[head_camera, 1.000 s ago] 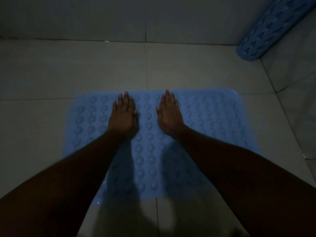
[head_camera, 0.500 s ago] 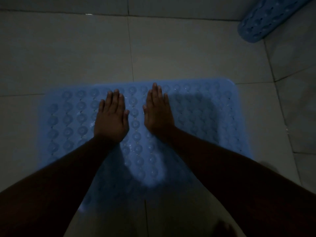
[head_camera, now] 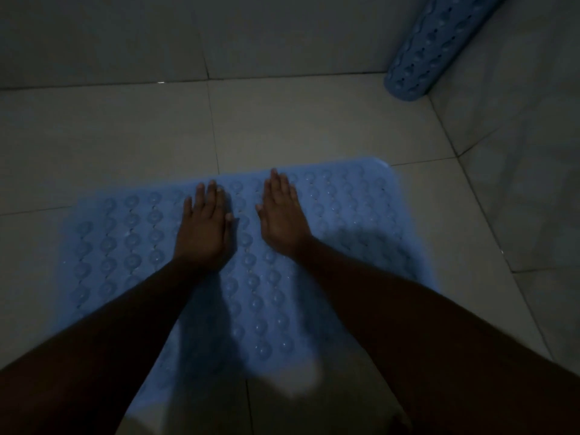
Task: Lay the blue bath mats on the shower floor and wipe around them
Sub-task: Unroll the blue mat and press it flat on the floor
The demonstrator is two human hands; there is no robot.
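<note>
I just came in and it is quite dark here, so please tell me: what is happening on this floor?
A person is pressing a blue bath mat flat onto the tiled shower floor. The left hand and the right hand both lie open, palms down, side by side on the mat. A second blue mat, rolled up, leans in the far right corner and is not yet laid. No cloth is in view.

**My bare hands and arms**

My left hand (head_camera: 202, 229) and right hand (head_camera: 284, 215) are bare: no gloves, and I see no rings or watch, though the dim light may hide small things. Both forearms are uncovered up to the frame edge, with no sleeves in view. My fingernails look short.
</note>
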